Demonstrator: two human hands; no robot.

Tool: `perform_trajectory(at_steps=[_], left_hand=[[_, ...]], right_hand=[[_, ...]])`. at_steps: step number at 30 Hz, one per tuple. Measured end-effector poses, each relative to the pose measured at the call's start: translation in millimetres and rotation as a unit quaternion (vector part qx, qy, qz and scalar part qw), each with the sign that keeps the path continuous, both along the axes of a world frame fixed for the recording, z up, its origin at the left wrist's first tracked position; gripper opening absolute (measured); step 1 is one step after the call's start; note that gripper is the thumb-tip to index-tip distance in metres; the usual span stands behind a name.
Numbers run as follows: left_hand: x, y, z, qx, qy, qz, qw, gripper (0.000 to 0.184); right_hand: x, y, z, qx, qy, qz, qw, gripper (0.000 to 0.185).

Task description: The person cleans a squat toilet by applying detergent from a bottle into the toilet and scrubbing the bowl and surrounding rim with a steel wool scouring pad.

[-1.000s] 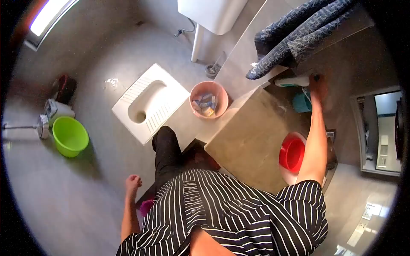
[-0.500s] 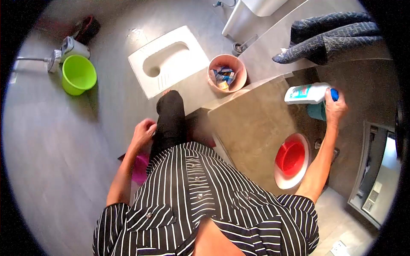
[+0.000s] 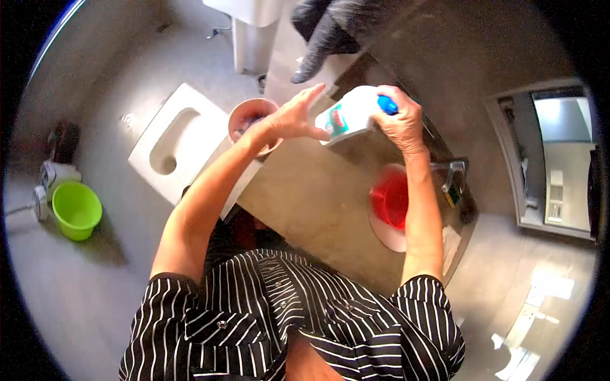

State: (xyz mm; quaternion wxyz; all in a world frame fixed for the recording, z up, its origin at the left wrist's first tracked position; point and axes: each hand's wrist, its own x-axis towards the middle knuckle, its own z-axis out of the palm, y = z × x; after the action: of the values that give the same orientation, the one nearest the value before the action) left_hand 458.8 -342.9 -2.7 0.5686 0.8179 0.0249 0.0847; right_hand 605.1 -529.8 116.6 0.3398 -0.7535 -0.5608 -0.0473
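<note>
My right hand point(image 3: 401, 120) grips a white cleaner bottle point(image 3: 349, 114) around its neck, just by the blue cap point(image 3: 386, 105). The bottle lies tilted nearly sideways in the air, its green and red label facing up and its base toward the left. At that base is my left hand point(image 3: 293, 119), open, with thumb and fingers spread apart. Whether the left thumb touches the bottle I cannot tell. Under both hands stretches a brown countertop point(image 3: 292, 184). A red basin point(image 3: 389, 198) in a pale rim is partly hidden by my right forearm.
Past my left wrist stands a pink bin point(image 3: 238, 115) with wrappers inside. A white squat toilet point(image 3: 143, 152) is set in the floor, with a green bucket point(image 3: 77, 213) further left. Dark cloth point(image 3: 318, 54) hangs at the top. A tap point(image 3: 454, 178) stands right of the basin.
My left hand has risen from beside my leg to the bottle's base, its fingers now spread. The bottle in my right hand has come left, and the view has turned rightward.
</note>
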Motion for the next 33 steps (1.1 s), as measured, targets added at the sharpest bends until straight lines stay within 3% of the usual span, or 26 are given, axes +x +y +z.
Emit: perform_trajectory(at_steps=[1, 4, 5, 6, 8, 10, 11, 13, 14, 15, 17, 18, 19, 21, 23, 24, 26, 27, 28, 30, 33], left_hand=[[15.7, -1.1, 3.5, 0.046, -0.009, -0.024, 0.999, 0.117], [54.3, 6.7, 8.0, 0.01, 0.006, -0.113, 0.994, 0.111], [44.5, 3.0, 12.8, -0.049, 0.027, -0.125, 0.991, 0.1], [50.0, 1.4, 19.8, -0.04, 0.06, -0.157, 0.985, 0.09], [52.9, -6.6, 24.7, -0.013, 0.126, -0.194, 0.973, 0.064], [48.3, -16.5, 27.3, -0.029, 0.146, -0.171, 0.974, 0.068], [44.2, -21.8, 30.8, -0.033, 0.154, -0.158, 0.975, 0.07], [27.1, -41.1, 23.4, -0.132, 0.007, -0.11, 0.985, 0.069], [15.4, -50.4, 11.1, -0.099, -0.018, -0.053, 0.993, 0.068], [-0.3, -58.5, 4.0, -0.068, -0.043, 0.004, 0.997, 0.067], [-37.2, -78.8, 19.8, -0.068, 0.04, 0.122, 0.989, 0.06], [-56.5, -79.5, 13.9, -0.03, 0.044, 0.128, 0.99, 0.061], [-78.0, -81.1, 14.3, -0.092, 0.081, 0.167, 0.978, 0.06], [-121.8, -81.6, 19.4, -0.158, 0.119, 0.252, 0.947, 0.059], [-173.2, -71.6, 13.6, -0.149, 0.146, 0.322, 0.923, 0.053], [-191.7, -71.5, 28.5, -0.2, 0.135, 0.384, 0.891, 0.047], [-241.0, -50.0, 9.5, -0.258, 0.046, 0.435, 0.861, 0.042], [-258.3, -40.8, 14.1, -0.203, 0.041, 0.455, 0.866, 0.043], [-275.6, -34.4, 18.1, -0.183, 0.068, 0.478, 0.856, 0.045], [-307.9, -16.8, 18.6, -0.112, 0.104, 0.52, 0.841, 0.047], [-335.9, 5.8, -12.7, 0.001, 0.171, 0.542, 0.823, 0.052]], right_hand=[[-3.8, -2.8, 1.9, -0.01, 0.028, -0.004, 1.0, 0.035], [0.0, -3.2, 1.3, 0.001, 0.091, 0.039, 0.995, 0.028], [-15.2, -6.7, 1.0, 0.005, 0.104, 0.053, 0.993, 0.022], [-12.6, -5.4, -2.5, 0.01, 0.131, 0.065, 0.989, 0.031], [-20.0, -2.9, 1.5, 0.019, 0.156, 0.077, 0.985, 0.021], [-22.4, -4.5, -2.5, 0.053, 0.141, 0.065, 0.987, 0.022], [-25.0, -12.1, -3.2, 0.108, 0.196, 0.001, 0.975, 0.022], [-40.0, -29.3, -2.2, 0.219, 0.299, -0.118, 0.921, 0.022], [-43.8, -41.3, 1.4, 0.338, 0.422, -0.089, 0.837, 0.023], [-48.1, -47.4, 1.5, 0.425, 0.423, -0.109, 0.793, 0.021], [-44.7, -71.0, -34.6, 0.389, 0.395, -0.184, 0.812, 0.022], [-45.8, -82.3, -69.4, 0.28, 0.344, -0.238, 0.864, 0.025], [-49.3, -92.7, -108.2, 0.165, 0.288, -0.288, 0.898, 0.027], [-74.4, -106.6, -171.6, 0.037, 0.239, -0.25, 0.938, 0.037], [-102.4, -98.6, -171.2, -0.1, 0.132, -0.263, 0.95, 0.043], [-104.8, -94.3, -189.4, -0.093, 0.126, -0.268, 0.951, 0.05], [-100.1, -82.8, -192.4, -0.094, 0.05, -0.24, 0.965, 0.052], [-103.5, -77.3, -193.0, -0.095, 0.014, -0.217, 0.971, 0.053], [-111.5, -70.3, -164.3, -0.134, 0.053, -0.225, 0.964, 0.062], [-112.4, -63.7, -173.5, -0.033, 0.019, -0.226, 0.973, 0.081], [-124.7, -68.6, -187.6, 0.042, -0.008, -0.229, 0.972, 0.068]])
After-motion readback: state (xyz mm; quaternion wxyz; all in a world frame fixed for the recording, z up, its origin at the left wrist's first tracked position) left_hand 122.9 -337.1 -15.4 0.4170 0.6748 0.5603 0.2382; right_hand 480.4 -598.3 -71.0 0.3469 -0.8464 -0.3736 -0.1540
